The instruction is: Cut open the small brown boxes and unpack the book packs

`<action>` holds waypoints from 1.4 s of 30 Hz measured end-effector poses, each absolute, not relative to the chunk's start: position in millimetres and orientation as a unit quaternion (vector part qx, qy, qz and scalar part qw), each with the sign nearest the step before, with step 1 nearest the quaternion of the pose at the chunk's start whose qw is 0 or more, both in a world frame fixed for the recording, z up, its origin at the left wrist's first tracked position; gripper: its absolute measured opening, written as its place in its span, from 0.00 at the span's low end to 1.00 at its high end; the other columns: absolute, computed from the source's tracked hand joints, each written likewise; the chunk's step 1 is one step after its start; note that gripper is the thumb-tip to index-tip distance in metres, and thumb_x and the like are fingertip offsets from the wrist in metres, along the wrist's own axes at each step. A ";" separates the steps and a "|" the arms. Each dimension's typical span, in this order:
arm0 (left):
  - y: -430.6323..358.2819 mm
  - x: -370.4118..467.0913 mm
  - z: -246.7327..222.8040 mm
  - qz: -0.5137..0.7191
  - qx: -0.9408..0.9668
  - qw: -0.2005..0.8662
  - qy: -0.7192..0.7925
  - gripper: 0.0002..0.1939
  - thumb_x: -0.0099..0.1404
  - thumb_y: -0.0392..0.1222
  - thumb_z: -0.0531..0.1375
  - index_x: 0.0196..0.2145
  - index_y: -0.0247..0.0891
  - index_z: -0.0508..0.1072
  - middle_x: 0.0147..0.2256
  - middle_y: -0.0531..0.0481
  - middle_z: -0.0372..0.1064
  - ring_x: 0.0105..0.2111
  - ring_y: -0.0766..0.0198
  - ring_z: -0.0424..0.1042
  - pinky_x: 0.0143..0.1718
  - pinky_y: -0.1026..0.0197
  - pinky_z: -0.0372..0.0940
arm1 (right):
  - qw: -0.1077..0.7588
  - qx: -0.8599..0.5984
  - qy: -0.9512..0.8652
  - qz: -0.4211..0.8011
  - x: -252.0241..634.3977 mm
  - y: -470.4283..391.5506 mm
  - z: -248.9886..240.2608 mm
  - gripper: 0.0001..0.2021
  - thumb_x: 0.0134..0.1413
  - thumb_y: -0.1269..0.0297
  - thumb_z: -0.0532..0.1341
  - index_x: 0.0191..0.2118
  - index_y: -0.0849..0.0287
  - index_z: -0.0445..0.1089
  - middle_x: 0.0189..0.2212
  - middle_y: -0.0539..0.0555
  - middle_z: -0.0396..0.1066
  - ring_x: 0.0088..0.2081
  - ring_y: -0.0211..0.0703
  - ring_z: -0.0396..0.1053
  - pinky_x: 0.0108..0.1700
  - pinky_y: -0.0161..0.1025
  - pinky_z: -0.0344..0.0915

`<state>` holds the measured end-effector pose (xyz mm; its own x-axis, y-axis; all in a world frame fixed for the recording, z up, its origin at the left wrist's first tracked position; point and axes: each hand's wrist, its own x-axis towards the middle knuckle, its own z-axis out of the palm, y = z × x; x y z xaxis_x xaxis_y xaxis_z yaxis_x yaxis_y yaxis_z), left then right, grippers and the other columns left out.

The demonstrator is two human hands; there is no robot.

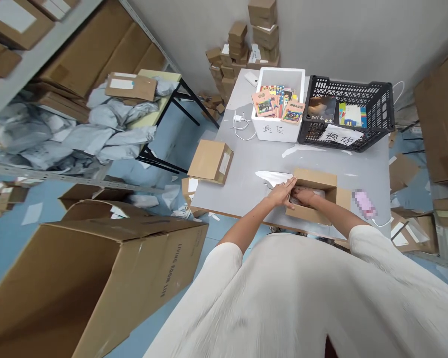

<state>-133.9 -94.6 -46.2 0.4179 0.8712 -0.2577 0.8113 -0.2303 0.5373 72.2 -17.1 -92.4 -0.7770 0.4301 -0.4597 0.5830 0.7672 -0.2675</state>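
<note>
Loosely, the left hand (281, 193) rests unclenched on the carton (310, 215), the right hand's (303, 196) grip hidden inside.

A grey counter (246, 159) with a brown front edge carries everything here. Along its back stand a white foam box (291, 130) and, just right of it, a black plastic crate (387, 112). A closed cardboard box (208, 161) sits at the left edge. Near the front edge rests an open cardboard box (309, 216), its flaps spread, with a white sheet (272, 176) beside its left side. A white cable (246, 136) curls left of the foam box; a pink item (363, 203), blurred out, lies at right.
</note>
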 end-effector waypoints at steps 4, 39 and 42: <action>-95.5 -134.2 -46.3 0.037 0.782 0.307 0.541 0.81 0.57 0.67 0.77 0.82 0.48 0.20 0.83 0.37 0.23 0.79 0.34 0.53 0.73 0.41 0.58 | 0.229 0.210 0.930 -0.197 74.7 -18.1 -97.3 0.27 0.55 0.70 0.69 0.62 0.52 0.78 0.68 0.62 0.72 0.68 0.62 0.67 0.65 0.56 0.69; -90.7 -132.7 -42.5 0.008 0.778 0.289 0.557 0.82 0.53 0.72 0.76 0.83 0.49 0.26 0.83 0.34 0.25 0.75 0.30 0.60 0.71 0.39 0.60 | 0.208 0.223 0.946 -0.106 121.5 -15.8 9.5 0.13 0.65 0.73 0.62 0.47 0.60 0.85 0.51 0.67 0.79 0.54 0.59 0.73 0.59 0.49 0.65; -89.3 -134.4 -45.9 0.012 0.777 0.300 0.554 0.82 0.52 0.72 0.77 0.83 0.49 0.26 0.83 0.35 0.23 0.76 0.29 0.58 0.72 0.40 0.58 | 0.140 0.260 0.951 -0.092 140.9 -7.5 33.8 0.14 0.67 0.72 0.62 0.50 0.59 0.84 0.50 0.67 0.78 0.53 0.60 0.72 0.57 0.50 0.64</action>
